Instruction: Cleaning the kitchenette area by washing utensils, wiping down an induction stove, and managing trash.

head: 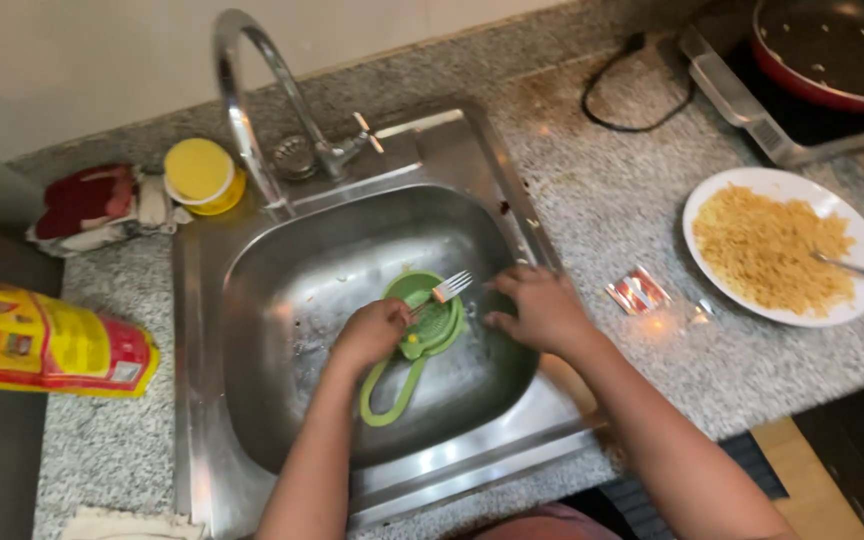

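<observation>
a view from above of a steel sink set in a speckled stone table, with two bare arms reaching down into the basin. the left hand has its fingers curled tight around a fork, whose tines point up and to the right, over a green strainer. the strainer lies on the basin floor, its looped handle trailing toward the viewer. the right hand rests at the strainer's right rim, fingers bent and loosely spread, tips touching or just beside the rim; which, i cannot tell. the step in hand looks like washing up: fork and strainer being cleaned together. no water runs from the tap, so the next move likely calls for rinsing. on the table to the right sits a white plate of noodles, and a red pan beyond it.
</observation>
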